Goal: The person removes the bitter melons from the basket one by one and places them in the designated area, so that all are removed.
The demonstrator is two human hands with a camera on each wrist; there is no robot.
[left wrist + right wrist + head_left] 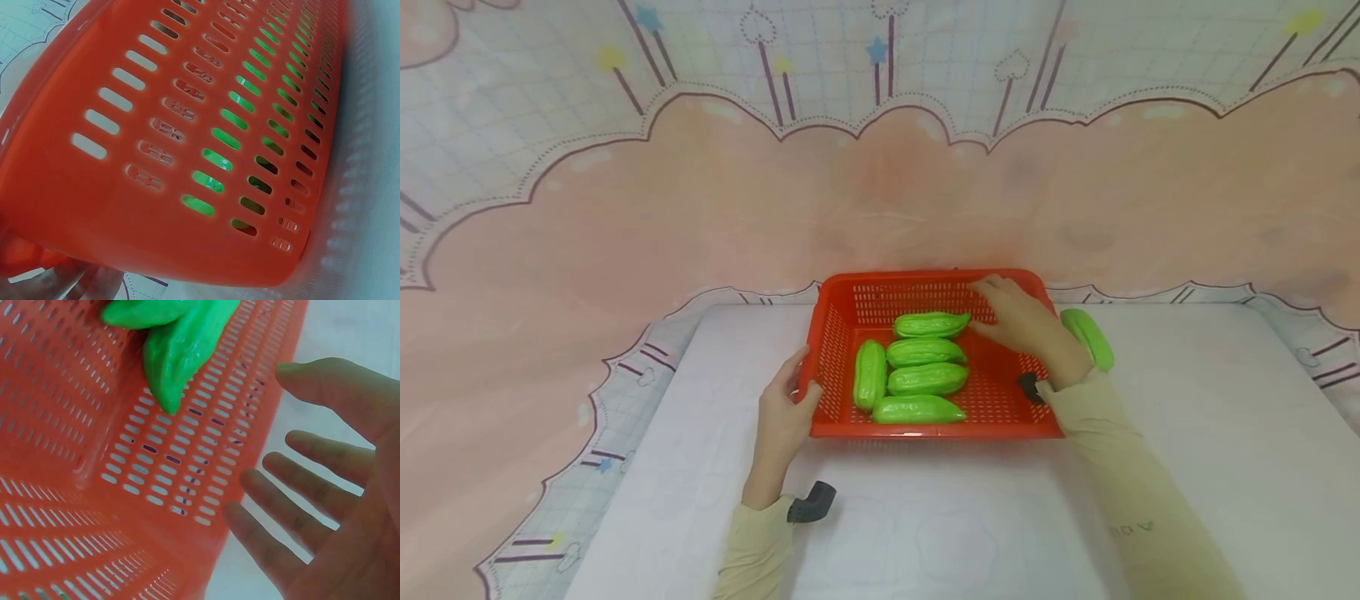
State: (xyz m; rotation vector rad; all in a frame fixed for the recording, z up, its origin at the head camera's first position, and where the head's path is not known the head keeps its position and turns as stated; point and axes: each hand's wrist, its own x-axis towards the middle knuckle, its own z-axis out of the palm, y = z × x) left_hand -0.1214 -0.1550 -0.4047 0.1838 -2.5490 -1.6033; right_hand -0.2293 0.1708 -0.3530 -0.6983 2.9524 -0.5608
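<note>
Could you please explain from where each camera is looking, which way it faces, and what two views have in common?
Head: worn on the head, facing forward and down at the red basket and the green gourds; left hand, right hand and both sleeves show.
Left wrist: on that wrist, facing the basket's outer wall; a few fingers show at lower left.
Right wrist: on that wrist, looking into the basket at gourds; the right hand's spread fingers show.
Shared: both wrist views show the basket, left from outside, right from inside.
</note>
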